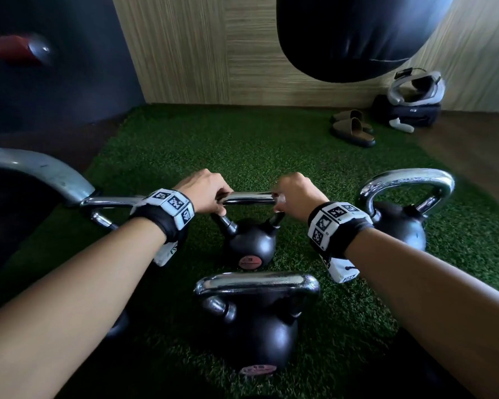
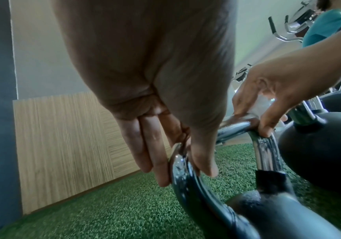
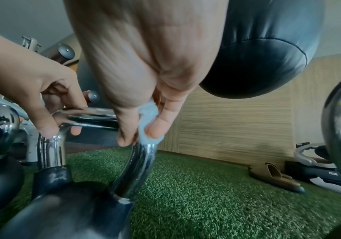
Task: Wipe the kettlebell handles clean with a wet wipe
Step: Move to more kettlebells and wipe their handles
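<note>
Head view. Item: middle kettlebell (image 1: 249, 243), standing on the green turf floor (image 1: 271, 145) at centre frame. Its chrome handle (image 1: 249, 197) is being held at both ends. The left hand (image 1: 203, 194) is curling around the handle's 9 o'clock corner, steadying it. The right hand (image 1: 296, 197) is closing over the 3 o'clock corner; a pale scrap showing at its fingers is the wet wipe (image 1: 281, 200). Further stock: near kettlebell (image 1: 258, 321) at 6 o'clock, right kettlebell (image 1: 401, 208) at 3 o'clock, and a partly hidden kettlebell handle (image 1: 107, 201) at 9 o'clock behind the left wrist. Sandals (image 1: 353, 131) are lying at 1 o'clock; a punching bag (image 1: 355, 36) is hanging at 12 o'clock.

Left wrist view. The left hand (image 2: 165, 97) is gripping the handle's bend (image 2: 180, 163), thumb on one side and fingers on the other. The right hand (image 2: 271, 95) is showing at 3 o'clock on the far corner.

Right wrist view. The right hand (image 3: 145, 72) is pinching the wet wipe (image 3: 148, 122) against the chrome bend (image 3: 143, 155), thumb and fingers wrapping cloth round metal.

Progress, as a judgement: the wipe is working the right-hand corner of the middle handle; whether the top bar is already clean cannot be told. Nothing shows whether the other handles are done, so they probably remain.
</note>
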`<state>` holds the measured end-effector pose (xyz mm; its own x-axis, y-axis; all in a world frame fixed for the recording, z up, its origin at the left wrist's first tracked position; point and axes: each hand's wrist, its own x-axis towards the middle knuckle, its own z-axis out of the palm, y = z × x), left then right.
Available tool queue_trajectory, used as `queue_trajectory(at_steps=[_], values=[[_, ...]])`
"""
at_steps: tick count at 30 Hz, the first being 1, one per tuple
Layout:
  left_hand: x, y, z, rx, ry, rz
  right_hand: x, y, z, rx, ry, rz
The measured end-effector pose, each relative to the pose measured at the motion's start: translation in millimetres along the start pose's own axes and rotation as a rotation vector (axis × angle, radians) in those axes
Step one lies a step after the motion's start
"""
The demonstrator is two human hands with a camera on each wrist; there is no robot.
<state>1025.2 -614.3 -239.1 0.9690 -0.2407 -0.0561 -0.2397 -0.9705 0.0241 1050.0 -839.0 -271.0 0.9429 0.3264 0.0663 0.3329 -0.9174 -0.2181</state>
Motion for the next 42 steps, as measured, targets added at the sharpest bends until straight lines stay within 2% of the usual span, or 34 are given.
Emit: queue_trajectory(at_steps=[5, 9, 12, 15, 17, 21, 23, 28, 32, 37, 42], values=[[-26, 2, 2, 0.013, -0.031, -0.034, -11, -3, -15, -0.055, -0.067, -0.008], [-68, -15, 6, -0.185, -0.068, -0.098, -35, -10, -41, -0.058, -0.057, -0.084], [-98, -20, 20, -0.342, -0.217, -0.095, -61, -25, -64, 0.090, -0.073, -0.087], [-123, -15, 40, -0.501, -0.429, -0.038, -93, -47, -78, 0.232, -0.121, -0.145], [-135, -10, 54, -0.526, -0.481, 0.011, -114, -60, -84, 0.263, -0.149, -0.187], [-156, 1, 84, -0.502, -0.429, 0.003, -146, -79, -90, 0.170, -0.124, -0.237], [-160, 7, 106, -0.514, -0.403, 0.047, -159, -84, -87, 0.167, -0.081, -0.269], [-166, 22, 147, -0.751, -0.245, 0.015, -170, -88, -57, 0.068, -0.034, -0.298], [-164, 32, 155, -0.760, -0.179, 0.016, -167, -87, -43, 0.029, -0.023, -0.285], [-159, 32, 159, -0.759, -0.179, -0.014, -169, -68, -57, -0.162, -0.096, -0.216], [-159, 30, 162, -0.781, -0.170, -0.020, -174, -75, -53, -0.042, -0.046, -0.208]])
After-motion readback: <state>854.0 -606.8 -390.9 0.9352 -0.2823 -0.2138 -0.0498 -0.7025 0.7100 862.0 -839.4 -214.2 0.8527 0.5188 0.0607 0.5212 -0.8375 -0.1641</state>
